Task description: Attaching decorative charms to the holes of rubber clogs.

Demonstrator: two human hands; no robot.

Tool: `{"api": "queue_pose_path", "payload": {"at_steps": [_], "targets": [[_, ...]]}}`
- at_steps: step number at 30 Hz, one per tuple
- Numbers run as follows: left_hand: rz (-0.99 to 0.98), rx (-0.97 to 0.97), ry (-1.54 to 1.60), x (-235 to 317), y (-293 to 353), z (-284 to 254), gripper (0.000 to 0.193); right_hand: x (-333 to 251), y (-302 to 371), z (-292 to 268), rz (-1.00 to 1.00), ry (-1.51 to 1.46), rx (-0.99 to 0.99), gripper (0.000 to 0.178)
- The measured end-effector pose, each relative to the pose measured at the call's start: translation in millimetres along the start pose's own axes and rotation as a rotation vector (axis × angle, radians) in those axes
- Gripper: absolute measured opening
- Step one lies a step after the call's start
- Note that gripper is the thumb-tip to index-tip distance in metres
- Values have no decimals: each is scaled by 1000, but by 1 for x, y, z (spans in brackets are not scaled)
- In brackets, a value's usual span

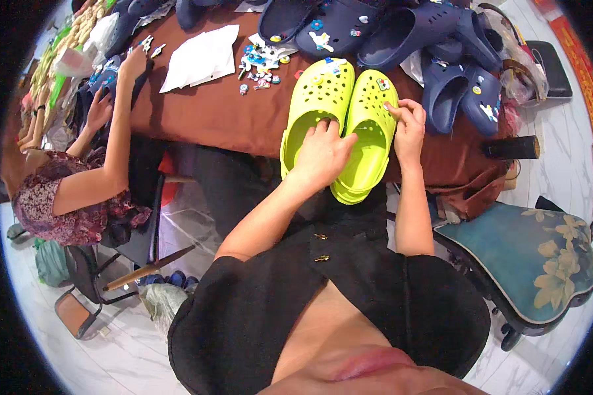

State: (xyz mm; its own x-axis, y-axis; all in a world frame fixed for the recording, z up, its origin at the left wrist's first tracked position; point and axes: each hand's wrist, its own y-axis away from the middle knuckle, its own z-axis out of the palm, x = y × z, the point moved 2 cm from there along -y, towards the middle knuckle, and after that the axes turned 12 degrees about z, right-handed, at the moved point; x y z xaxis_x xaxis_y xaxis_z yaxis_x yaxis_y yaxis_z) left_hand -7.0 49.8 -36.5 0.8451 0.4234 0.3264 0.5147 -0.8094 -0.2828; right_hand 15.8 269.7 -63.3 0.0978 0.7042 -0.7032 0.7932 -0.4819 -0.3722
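Two lime-green clogs lie side by side before me at the table's near edge, toes pointing away. The left clog (317, 92) has small charms near its toe; the right clog (369, 99) carries a white and red charm. My left hand (323, 151) reaches fingers into the left clog's opening, its thumb lying across the inner rims between the two; its fingertips are partly hidden. On the outer side of the right clog, my right hand (408, 125) is closed with bent fingers, a fingertip on the upper just below the charm.
Loose shoe charms (263, 62) and a white paper stack (201, 59) lie on the brown-covered table (197, 122). Navy clogs (402, 33) line its far side. A co-worker's arm (115, 151) handles another navy clog at left. A dark cylinder (512, 147) and a teal chair (520, 257) are at right.
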Motion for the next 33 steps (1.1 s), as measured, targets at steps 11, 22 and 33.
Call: {"api": "queue_pose_path", "payload": {"at_steps": [11,22,33], "targets": [[-14,1,-15,1,1,0,26,-11,-5,0,-186,259,-9,13],[-17,28,-22,2,4,2,31,-13,-17,1,-177,257,-6,8],[9,-67,-39,1,2,2,34,-21,9,-3,-26,63,47,26]]}}
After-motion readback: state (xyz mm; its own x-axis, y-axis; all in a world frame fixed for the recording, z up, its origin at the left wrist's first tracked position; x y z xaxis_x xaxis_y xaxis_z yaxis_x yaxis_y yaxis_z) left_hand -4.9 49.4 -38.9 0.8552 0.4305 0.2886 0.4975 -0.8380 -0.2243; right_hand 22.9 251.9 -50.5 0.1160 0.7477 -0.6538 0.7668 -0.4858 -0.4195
